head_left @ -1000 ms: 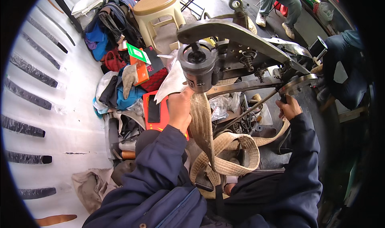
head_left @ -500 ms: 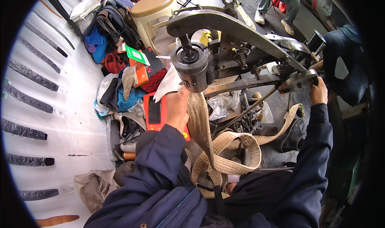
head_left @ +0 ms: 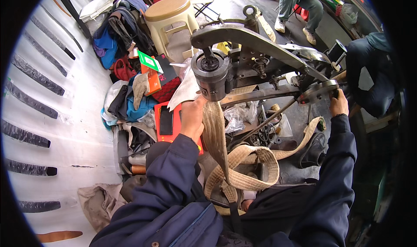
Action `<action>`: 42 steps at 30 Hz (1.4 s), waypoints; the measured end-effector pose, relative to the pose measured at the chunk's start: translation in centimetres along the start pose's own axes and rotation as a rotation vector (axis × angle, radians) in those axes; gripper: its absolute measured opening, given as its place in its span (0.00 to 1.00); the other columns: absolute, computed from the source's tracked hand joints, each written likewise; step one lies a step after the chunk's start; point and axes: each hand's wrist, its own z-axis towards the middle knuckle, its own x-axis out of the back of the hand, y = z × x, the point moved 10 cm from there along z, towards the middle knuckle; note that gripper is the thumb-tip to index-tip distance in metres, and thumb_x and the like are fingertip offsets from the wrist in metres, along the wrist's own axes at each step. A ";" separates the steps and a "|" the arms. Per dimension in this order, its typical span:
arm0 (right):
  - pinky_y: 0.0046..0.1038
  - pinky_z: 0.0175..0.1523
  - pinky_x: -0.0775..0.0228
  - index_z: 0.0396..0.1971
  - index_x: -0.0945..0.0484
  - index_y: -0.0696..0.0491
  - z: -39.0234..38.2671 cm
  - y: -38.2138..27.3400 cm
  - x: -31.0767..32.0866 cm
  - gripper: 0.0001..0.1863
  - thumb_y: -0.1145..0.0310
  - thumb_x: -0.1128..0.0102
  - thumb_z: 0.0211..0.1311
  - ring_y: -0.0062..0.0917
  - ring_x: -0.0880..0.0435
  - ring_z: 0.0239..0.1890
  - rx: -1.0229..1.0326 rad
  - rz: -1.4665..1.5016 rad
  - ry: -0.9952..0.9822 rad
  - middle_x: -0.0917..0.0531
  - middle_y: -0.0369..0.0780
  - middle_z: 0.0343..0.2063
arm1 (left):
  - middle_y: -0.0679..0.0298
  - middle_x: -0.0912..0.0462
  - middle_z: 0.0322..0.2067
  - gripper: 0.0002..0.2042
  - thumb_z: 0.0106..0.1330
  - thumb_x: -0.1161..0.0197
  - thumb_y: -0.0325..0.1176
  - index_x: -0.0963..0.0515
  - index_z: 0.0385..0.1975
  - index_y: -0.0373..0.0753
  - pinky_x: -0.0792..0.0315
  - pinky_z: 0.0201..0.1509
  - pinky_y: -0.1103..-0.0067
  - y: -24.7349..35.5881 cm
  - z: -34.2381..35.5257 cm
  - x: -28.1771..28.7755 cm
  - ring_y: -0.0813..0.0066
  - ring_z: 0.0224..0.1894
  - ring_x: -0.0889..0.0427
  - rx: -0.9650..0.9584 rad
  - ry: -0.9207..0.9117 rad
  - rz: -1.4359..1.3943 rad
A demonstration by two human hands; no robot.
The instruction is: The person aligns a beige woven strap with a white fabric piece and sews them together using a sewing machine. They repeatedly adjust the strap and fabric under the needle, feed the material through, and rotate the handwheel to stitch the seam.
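A dark, worn hand-cranked sewing machine (head_left: 256, 42) stands in front of me, its round metal head (head_left: 211, 75) at the near left end. A long beige webbing strap (head_left: 213, 129) hangs from beneath that head and loops over itself in coils above my lap. My left hand (head_left: 192, 118) is closed on the strap's upper end, right below the head; its fingertips are partly hidden. At the machine's right side, my right hand (head_left: 339, 103) grips the rim of the round handwheel (head_left: 319, 91).
A red box with a dark phone (head_left: 166, 120) lies left of my left hand. Bags and clothes (head_left: 124, 34) are piled beside a beige stool (head_left: 169, 12). A black shoe (head_left: 313, 149) rests on the floor at right. Two people sit nearby. Wrapped dark strips hang on the white wall.
The right hand has moved slightly left and down with the handwheel's rim. The view has shifted a little. My left hand stays at the strap beneath the machine head.
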 end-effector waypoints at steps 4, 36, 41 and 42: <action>0.50 0.53 0.28 0.49 0.25 0.51 -0.2 3.3 -4.4 0.20 0.51 0.44 0.67 0.56 0.20 0.52 -0.084 -0.047 -0.052 0.17 0.58 0.45 | 0.66 0.16 0.44 0.13 0.63 0.30 0.29 0.18 0.44 0.29 0.26 0.48 0.77 0.4 -0.1 0.2 0.78 0.42 0.18 -0.020 0.024 0.039; 0.24 0.43 0.25 0.37 0.16 0.62 -24.2 -35.9 -11.0 0.10 0.70 0.30 0.61 0.18 0.17 0.34 -0.206 1.472 -0.662 0.12 0.39 0.31 | 0.63 0.17 0.43 0.22 0.69 0.32 0.48 0.21 0.46 0.33 0.25 0.44 0.77 -0.6 -4.0 0.5 0.75 0.42 0.19 0.180 0.003 0.162; 0.26 0.44 0.24 0.40 0.17 0.62 -24.3 -36.1 -9.7 0.11 0.72 0.32 0.60 0.22 0.15 0.34 -0.146 1.528 -0.523 0.12 0.42 0.32 | 0.62 0.16 0.45 0.19 0.69 0.32 0.44 0.22 0.49 0.34 0.24 0.50 0.76 -1.4 -4.5 0.0 0.72 0.45 0.17 0.225 -0.069 0.013; 0.26 0.44 0.24 0.41 0.17 0.62 -24.4 -36.2 -9.7 0.11 0.72 0.33 0.60 0.22 0.15 0.35 -0.139 1.529 -0.495 0.12 0.43 0.32 | 0.62 0.16 0.46 0.19 0.69 0.32 0.44 0.22 0.50 0.35 0.24 0.51 0.75 -1.6 -4.4 -0.1 0.71 0.46 0.17 0.239 -0.093 -0.037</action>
